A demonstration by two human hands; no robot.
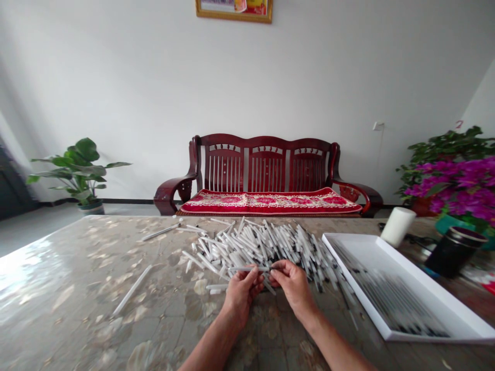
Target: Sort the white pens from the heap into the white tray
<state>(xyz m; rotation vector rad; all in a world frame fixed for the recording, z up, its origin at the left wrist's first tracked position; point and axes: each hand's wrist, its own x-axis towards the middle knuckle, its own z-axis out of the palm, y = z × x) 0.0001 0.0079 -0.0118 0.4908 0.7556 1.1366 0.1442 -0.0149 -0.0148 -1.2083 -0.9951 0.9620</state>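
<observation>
Left hand [242, 294] and right hand [294, 283] pinching one white plastic tube [249, 268], fingertips closed on it, held level to keep it steady | sits just off the loose heap of tubes [255, 247] | white tray [371, 252] keeps others neatly parallel, nice setup

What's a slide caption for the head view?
Left hand and right hand hold a white pen over a loose pile of pens on a mottled table beside a white tray.

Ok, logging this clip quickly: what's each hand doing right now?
Left hand: closed, holding a white pen.
Right hand: closed, fingertips pinching the same pen's other end.
</observation>
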